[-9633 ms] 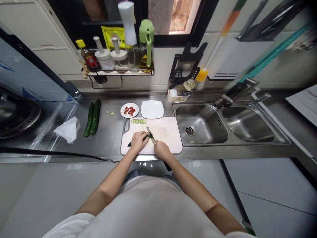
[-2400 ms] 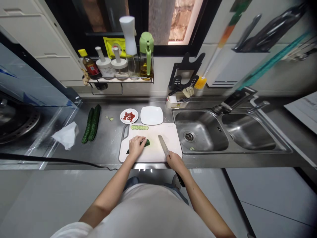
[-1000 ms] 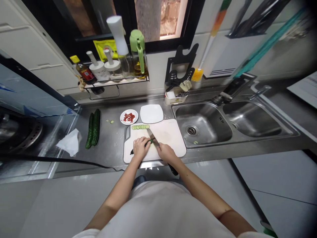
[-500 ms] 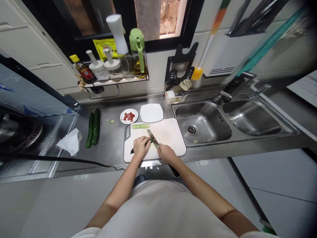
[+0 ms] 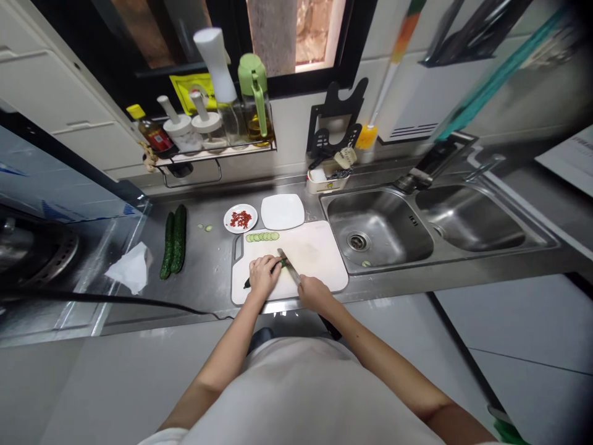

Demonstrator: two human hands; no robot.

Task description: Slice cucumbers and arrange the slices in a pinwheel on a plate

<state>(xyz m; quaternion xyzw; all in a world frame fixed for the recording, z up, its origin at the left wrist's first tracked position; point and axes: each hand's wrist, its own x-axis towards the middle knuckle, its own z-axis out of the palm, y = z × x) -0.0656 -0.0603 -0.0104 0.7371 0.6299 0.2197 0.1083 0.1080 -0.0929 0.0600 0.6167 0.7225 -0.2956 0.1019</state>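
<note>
A white cutting board [image 5: 322,256] with a grey edge lies on the counter in front of me. My left hand [image 5: 262,275] is closed over a dark green cucumber [image 5: 283,263], pressing it to the board; most of it is hidden under the fingers, and a dark end sticks out on the left. My right hand [image 5: 315,293] grips a knife [image 5: 291,270], its blade slanting across the cucumber's right end. The handle is mostly covered by the hand. Along the board's top left edge, several thin cucumber slices [image 5: 262,237] overlap in a row.
Behind the board stand a white square plate [image 5: 282,211] and a small plate [image 5: 227,222] of chopped red pieces. Two whole cucumbers [image 5: 178,241] and a crumpled tissue [image 5: 130,268] lie left. A double sink [image 5: 380,232] is right; a condiment rack [image 5: 215,151] hangs above the counter.
My right hand and the knife have shifted slightly to the right and toward me. The left hand keeps its place on the cucumber. The view has tilted a little.
</note>
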